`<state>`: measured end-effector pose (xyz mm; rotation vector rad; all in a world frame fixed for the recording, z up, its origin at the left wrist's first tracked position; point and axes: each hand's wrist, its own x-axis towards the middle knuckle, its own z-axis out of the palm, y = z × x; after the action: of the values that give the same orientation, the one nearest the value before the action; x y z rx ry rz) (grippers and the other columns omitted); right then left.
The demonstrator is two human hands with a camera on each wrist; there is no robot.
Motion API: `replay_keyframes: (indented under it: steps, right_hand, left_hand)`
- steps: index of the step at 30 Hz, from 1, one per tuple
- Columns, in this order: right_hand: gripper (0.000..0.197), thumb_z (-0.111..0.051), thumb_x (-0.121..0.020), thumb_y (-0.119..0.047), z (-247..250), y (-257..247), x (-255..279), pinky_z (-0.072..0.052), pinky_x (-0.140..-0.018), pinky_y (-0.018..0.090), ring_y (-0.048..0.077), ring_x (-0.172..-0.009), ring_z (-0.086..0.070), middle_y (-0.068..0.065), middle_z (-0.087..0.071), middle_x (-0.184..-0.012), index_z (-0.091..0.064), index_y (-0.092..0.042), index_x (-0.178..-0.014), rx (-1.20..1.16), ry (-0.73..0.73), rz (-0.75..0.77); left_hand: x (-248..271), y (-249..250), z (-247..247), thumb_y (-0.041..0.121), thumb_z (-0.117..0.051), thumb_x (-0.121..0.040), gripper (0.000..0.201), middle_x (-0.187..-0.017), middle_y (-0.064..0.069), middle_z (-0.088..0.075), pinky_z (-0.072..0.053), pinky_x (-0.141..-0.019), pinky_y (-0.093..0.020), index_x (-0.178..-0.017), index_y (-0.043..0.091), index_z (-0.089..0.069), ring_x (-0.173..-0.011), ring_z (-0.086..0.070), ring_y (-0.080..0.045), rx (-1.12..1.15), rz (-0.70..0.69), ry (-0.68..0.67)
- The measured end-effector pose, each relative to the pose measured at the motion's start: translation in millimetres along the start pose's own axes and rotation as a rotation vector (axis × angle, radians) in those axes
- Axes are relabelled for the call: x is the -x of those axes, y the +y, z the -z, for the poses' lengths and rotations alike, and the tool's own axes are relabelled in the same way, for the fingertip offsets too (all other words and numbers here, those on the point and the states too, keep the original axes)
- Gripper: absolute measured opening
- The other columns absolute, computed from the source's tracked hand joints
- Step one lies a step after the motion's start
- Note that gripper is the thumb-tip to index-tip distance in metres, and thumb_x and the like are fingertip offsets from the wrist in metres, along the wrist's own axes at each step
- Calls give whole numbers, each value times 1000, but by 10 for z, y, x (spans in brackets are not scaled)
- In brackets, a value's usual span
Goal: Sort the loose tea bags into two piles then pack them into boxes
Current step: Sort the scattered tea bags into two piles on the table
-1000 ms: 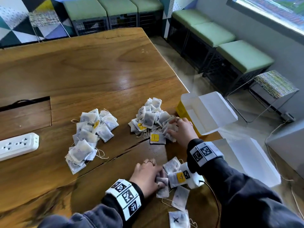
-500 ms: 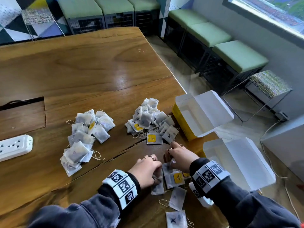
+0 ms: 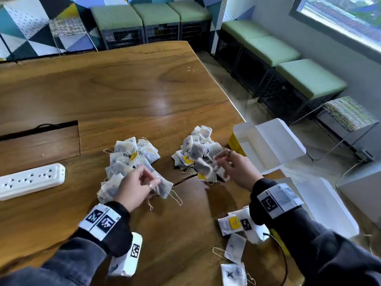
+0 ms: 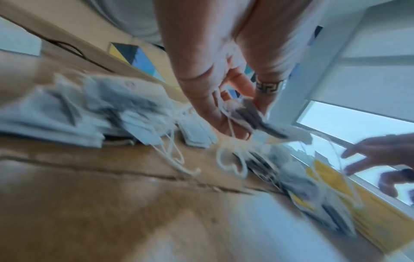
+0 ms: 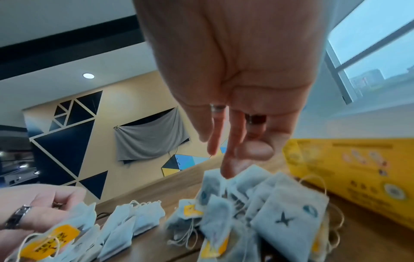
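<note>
Two hands (image 3: pixel 137 185) over tea bags (image 3: pixel 194 150)

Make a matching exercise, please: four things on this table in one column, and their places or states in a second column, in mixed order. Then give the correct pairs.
Things
1. left hand
2. open yellow box
3. power strip
4. tea bag marked X

Places or states
A. lies at the left side of the table
B. pinches a tea bag at the left pile
C. stands past the right pile, lid flaps up, nothing seen inside
D. lies loose near the table's near edge, unsorted

Pairs: 1-B, 2-C, 3-A, 4-D
</note>
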<state>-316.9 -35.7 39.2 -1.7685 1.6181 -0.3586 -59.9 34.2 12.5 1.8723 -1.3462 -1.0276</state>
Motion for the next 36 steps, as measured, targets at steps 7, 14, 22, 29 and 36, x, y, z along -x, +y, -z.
replay_keyframes:
  steps: [7, 14, 22, 29, 36]
  right_hand:
    - [19, -61, -87, -20, 66, 146, 263, -45, -83, 22, 13, -93, -53, -5, -54, -99, -60, -23, -106, 557, -506, -35]
    - [56, -69, -80, -23, -183, 374, 557, -44, -93, 35, 27, -122, -39, 5, -38, -130, -45, -18, -131, 899, -569, 2]
    - [28, -65, -82, -34, -212, 335, 584, -48, -83, 34, 24, -98, -55, 5, -63, -108, -58, -17, -102, 682, -516, 42]
    - [24, -68, -81, -25, -152, 247, 582, -40, -60, 13, 9, -71, -49, -10, -51, -76, -53, -24, -100, 344, -383, 78]
    - [13, -76, -72, -4, -185, 249, 659, -45, -72, 16, 10, -87, -47, -8, -48, -88, -72, -17, -74, 25, 163, 321]
  left_hand:
    - [-106, -258, 235, -5, -49, -84, 38, -120, -5, -52, -43, -94, -39, -107, 26, -51, -116, -48, -25, -237, -8, 63]
    - [181, -7, -193, 14, -56, -82, 34, -126, 4, -47, -34, -90, -41, -114, 27, -56, -118, -37, -24, -562, -224, 85]
    - [455, 263, -1013, 36, -61, -84, 55, -132, 2, -49, -33, -102, -35, -133, 29, -36, -123, -41, -18, -442, -248, -543]
    - [408, 180, -998, 12, -66, -79, 26, -104, 1, -66, -45, -85, -23, -102, 23, -59, -96, -60, -15, -261, -164, -417]
    - [379, 99, -528, -12, -59, -77, 50, -90, 0, -51, -43, -66, -13, -67, 38, -57, -73, -53, -14, 70, -160, -226]
